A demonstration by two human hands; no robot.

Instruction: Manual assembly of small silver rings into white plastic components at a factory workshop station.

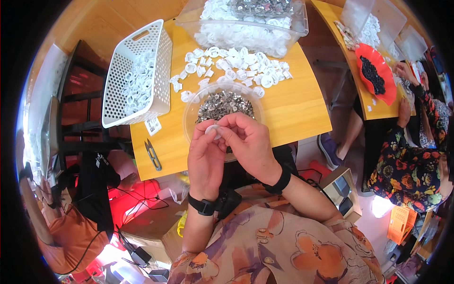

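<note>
White piece [212, 129] is by the near edge of the yellow desk [302, 109], with open wood to the right, and a basket [163, 71] at the left, loose white parts [250, 66] and a big tub [302, 32] on the far side. The left hand [205, 158] and right hand [252, 146] are close together, both pinching it with their fingertips above a bowl [185, 123] of shiny bits.

White piece [212, 128], silvery metal bits [222, 105], yellow tabletop [298, 106], orange-and-purple floral shirt [279, 248]
</note>
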